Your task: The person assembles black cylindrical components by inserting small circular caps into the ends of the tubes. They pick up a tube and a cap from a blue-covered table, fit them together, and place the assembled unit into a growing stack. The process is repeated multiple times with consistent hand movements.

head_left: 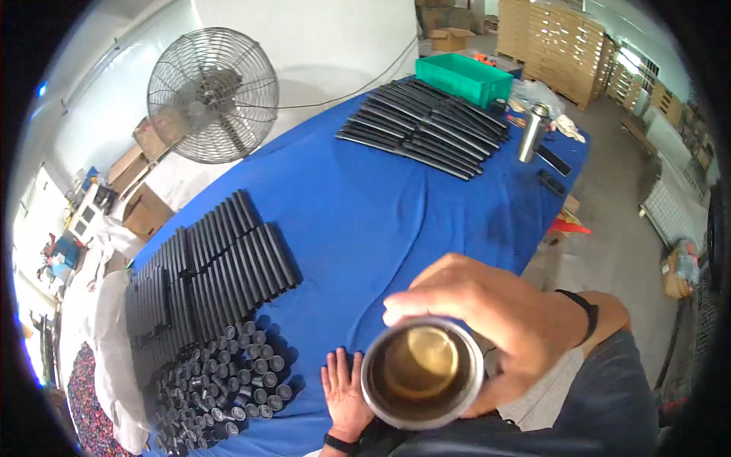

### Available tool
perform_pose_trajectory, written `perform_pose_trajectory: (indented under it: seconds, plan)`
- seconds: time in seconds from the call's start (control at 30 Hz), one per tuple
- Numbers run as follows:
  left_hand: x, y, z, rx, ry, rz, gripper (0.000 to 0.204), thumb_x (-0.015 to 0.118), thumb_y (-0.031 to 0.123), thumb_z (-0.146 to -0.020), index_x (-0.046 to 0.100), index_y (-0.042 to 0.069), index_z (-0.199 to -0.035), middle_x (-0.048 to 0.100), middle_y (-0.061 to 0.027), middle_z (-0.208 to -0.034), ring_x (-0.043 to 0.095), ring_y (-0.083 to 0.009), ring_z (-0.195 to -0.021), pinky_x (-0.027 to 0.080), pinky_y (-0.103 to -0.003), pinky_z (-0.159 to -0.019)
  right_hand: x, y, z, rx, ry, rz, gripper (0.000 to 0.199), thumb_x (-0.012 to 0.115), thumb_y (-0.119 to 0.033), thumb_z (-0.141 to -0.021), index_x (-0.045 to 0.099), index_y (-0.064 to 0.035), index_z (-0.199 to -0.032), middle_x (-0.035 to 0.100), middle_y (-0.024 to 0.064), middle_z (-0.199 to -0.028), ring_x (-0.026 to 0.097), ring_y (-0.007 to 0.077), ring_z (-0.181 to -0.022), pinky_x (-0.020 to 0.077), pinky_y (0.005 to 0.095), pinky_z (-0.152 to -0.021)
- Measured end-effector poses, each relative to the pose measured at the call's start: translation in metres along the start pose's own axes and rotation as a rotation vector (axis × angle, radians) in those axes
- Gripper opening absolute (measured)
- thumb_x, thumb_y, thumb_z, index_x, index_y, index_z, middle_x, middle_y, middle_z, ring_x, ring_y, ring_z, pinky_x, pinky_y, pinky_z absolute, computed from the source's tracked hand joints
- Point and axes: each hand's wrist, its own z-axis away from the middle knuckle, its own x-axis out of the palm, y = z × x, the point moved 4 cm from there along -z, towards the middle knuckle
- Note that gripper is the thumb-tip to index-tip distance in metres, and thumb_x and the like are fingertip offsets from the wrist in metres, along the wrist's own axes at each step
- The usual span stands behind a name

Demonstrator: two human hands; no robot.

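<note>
Steel cup (pixel 421 373) up close under my face, mouth open toward me, so its long axis runs nearly straight away from my eyes — I'm looking down the bore at amber liquid inside. My right hand (pixel 495 324) is wrapped around it from the right and above, fingers (pixel 426 301) curled over the far rim, closed firmly on the cup's wall. My left hand (pixel 344 396) lies flat on the blue tablecloth (pixel 365 213) just left of the cup and below it, fingers spread, holding nothing. So the right hand owns the cup; the left is only near it.

Same head view, further out — left of my flat hand stands a cluster of short black tubes (pixel 228 381) on end, and behind them rows of longer black tubes (pixel 221 263) lying side by side. Across the table, a fan of long black strips (pixel 426 126), a green plastic crate (pixel 464 78) at the far edge, and a steel flask (pixel 533 133) standing upright beside it. Brown cardboard boxes (pixel 145 209) sit on the floor at left under a big round fan (pixel 213 95); pale stacked cartons (pixel 552 42) rise at upper right. No readable labels from here.
</note>
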Motion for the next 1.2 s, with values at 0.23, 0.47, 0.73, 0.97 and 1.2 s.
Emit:
perform_pose_trajectory:
  seconds: [0.23,0.47,0.73,0.97,1.2]
  plan:
    - [-0.002,0.005,0.000,-0.026,0.014,0.010,0.075,0.067,0.050,-0.091,0.051,0.002,-0.147,0.036,-0.0290,-0.159,0.029,-0.0467,-0.150,0.020,-0.059,-0.123,-0.004,0.045,0.047,0.303,0.154,0.083,0.075,0.088,-0.023,-0.076,0.050,-0.0003,-0.137,0.060,0.0190,-0.122,0.061,0.0361,-0.116,0.0490,0.0432,-0.100]
    - [0.001,0.006,-0.001,-0.012,0.009,-0.026,0.075,0.065,0.050,-0.093,0.050,0.001,-0.148,0.035,-0.0281,-0.160,0.028,-0.0457,-0.151,0.020,-0.058,-0.123,-0.033,0.131,0.115,0.582,0.334,0.166,0.074,0.088,-0.024,-0.077,0.048,-0.0022,-0.135,0.065,0.0125,-0.124,0.063,0.0236,-0.119,0.0475,0.0373,-0.104]
    - [0.006,0.007,-0.005,-0.007,0.010,-0.011,0.076,0.064,0.052,-0.092,0.051,0.000,-0.146,0.036,-0.0304,-0.159,0.029,-0.0490,-0.150,0.019,-0.060,-0.122,-0.112,0.259,0.259,0.815,0.649,0.662,0.065,0.088,-0.021,-0.071,0.059,-0.0032,-0.126,0.062,0.0174,-0.123,0.058,0.0343,-0.117,0.0448,0.0423,-0.104]
    - [0.000,0.011,-0.006,-0.016,-0.015,-0.049,0.074,0.064,0.049,-0.093,0.050,-0.001,-0.147,0.036,-0.0294,-0.159,0.029,-0.0484,-0.150,0.021,-0.059,-0.122,-0.159,0.349,0.349,1.112,0.753,0.640,0.064,0.090,-0.026,-0.069,0.060,0.0015,-0.119,0.067,0.0232,-0.117,0.063,0.0383,-0.115,0.0499,0.0433,-0.099]
    - [0.005,0.011,-0.007,-0.028,-0.022,-0.067,0.074,0.063,0.051,-0.094,0.050,0.000,-0.146,0.036,-0.0291,-0.159,0.029,-0.0481,-0.149,0.022,-0.060,-0.122,-0.166,0.386,0.364,1.181,0.711,0.741,0.061,0.089,-0.028,-0.070,0.060,0.0009,-0.115,0.066,0.0225,-0.116,0.063,0.0397,-0.113,0.0498,0.0450,-0.098]
